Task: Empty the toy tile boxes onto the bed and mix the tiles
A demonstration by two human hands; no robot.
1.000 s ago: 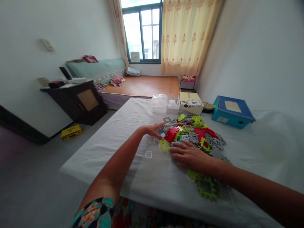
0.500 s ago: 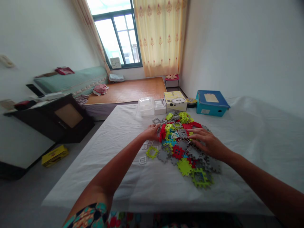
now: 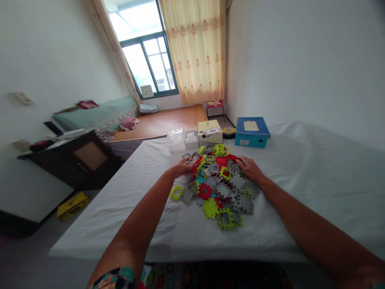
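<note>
A heap of plastic interlocking building tiles with toothed edges, in grey, red, lime and blue, lies on the white-sheeted surface. At the heap's left side my left hand (image 3: 181, 167) is closed on a red tile (image 3: 195, 170), which stands on edge with lime teeth beside it. My right hand (image 3: 249, 168) reaches to the far right of the heap, its fingers closed at the end of another red tile (image 3: 232, 157). Between the hands lie small white window frames and a lime square frame (image 3: 225, 173). Closer to me are a lime tile (image 3: 210, 208) and a red window tile (image 3: 205, 191).
Behind the heap stand a clear plastic container (image 3: 176, 139), a white box (image 3: 191, 140), a yellow cartoon box (image 3: 209, 132), a round tin (image 3: 229, 133) and a blue box (image 3: 252, 132). The white sheet (image 3: 126, 216) reaches the near edge. A dark cabinet (image 3: 81, 160) stands left.
My right hand has moved from over the heap to the red tile at its far right. My left hand still holds its red tile, now tilted. The camera view has shifted.
</note>
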